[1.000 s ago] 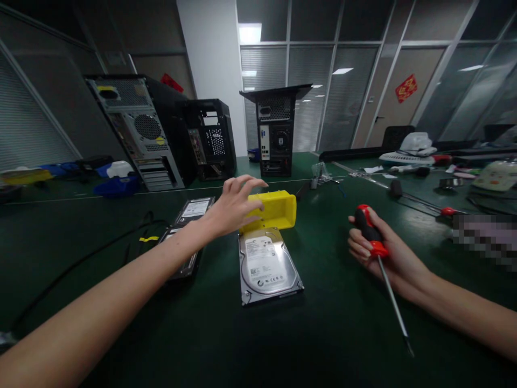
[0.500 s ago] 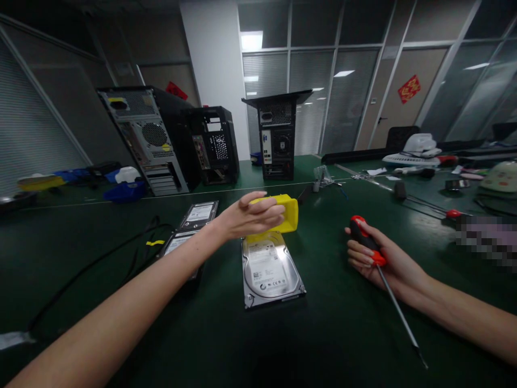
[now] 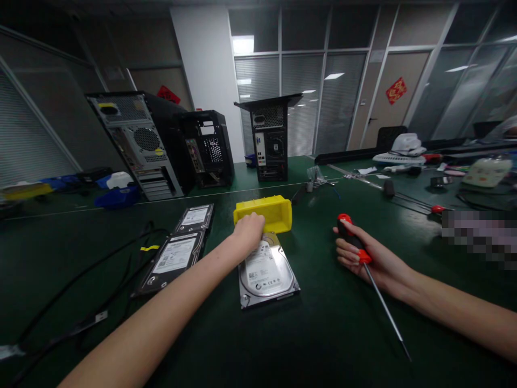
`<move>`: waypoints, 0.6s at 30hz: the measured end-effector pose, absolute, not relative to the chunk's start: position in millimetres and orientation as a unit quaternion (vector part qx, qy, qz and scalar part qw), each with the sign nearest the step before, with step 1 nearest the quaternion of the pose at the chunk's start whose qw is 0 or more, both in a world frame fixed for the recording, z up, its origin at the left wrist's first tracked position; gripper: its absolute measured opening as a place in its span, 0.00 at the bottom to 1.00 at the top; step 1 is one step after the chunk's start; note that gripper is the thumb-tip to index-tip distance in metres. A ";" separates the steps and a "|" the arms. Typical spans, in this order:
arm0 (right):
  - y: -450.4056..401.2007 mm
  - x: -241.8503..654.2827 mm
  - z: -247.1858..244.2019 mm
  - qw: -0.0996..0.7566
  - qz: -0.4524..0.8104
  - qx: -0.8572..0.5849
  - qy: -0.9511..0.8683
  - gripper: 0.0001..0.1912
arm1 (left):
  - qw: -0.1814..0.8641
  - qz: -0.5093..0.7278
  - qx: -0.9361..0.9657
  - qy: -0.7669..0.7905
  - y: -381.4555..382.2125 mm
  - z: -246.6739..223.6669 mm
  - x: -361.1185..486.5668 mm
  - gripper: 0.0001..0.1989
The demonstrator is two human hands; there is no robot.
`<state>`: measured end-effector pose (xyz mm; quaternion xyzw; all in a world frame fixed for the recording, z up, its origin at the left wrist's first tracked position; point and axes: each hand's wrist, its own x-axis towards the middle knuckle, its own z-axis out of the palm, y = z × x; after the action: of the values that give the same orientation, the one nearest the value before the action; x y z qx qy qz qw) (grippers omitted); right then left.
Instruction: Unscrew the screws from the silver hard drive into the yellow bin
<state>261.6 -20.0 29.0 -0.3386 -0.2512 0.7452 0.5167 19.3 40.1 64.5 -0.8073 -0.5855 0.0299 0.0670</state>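
A yellow bin [image 3: 283, 215] lies on its side on the green table, its opening turned to the right. My left hand [image 3: 250, 230] is closed at the bin's near side, over the back end of a silver hard drive [image 3: 269, 275]; its fingertips are hidden, so what they hold cannot be made out. Farther right, my right hand [image 3: 363, 253] is wrapped round a red and black screwdriver [image 3: 351, 237], whose shaft points down towards the front. Two more hard drives [image 3: 177, 256] lie end to end left of my left hand.
Black cables [image 3: 89, 269] run over the left of the table [image 3: 323, 334]. Three computer cases stand at the back, one [image 3: 270, 143] behind the bin. A blue bin [image 3: 117, 198] is at the left; tools [image 3: 436, 209] and a white object [image 3: 406, 148] lie at the right.
My left hand has come down from the top of the yellow bin to its near side, and its fingers have curled in. My right hand still holds the screwdriver. The view has shifted slightly.
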 end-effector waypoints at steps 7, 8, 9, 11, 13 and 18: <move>-19.1 260.0 31.5 0.507 0.755 -0.338 -0.244 0.13 | 0.013 0.012 -0.789 -0.614 54.4 64.0 18.9 0.15; -18.7 260.5 31.2 0.506 0.756 -0.336 -0.244 0.13 | 0.005 0.007 -0.791 -0.612 57.3 63.1 16.8 0.15; -18.3 261.1 30.9 0.505 0.757 -0.334 -0.246 0.13 | -0.002 0.003 -0.793 -0.610 60.2 62.1 14.6 0.15; -17.8 261.8 30.2 0.504 0.757 -0.331 -0.251 0.13 | -0.014 -0.006 -0.796 -0.605 65.0 60.1 10.6 0.16; -17.7 261.8 29.9 0.503 0.757 -0.329 -0.257 0.13 | -0.021 -0.018 -0.800 -0.600 67.3 58.0 7.5 0.15; -18.2 260.3 31.8 0.504 0.758 -0.328 -0.253 0.12 | -0.031 -0.047 -0.805 -0.590 65.5 50.8 3.6 0.15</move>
<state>260.3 -18.2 31.8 -0.3283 -0.2532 0.7576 0.5042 3.6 65.5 50.8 -0.8054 -0.5901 -0.0474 -0.0305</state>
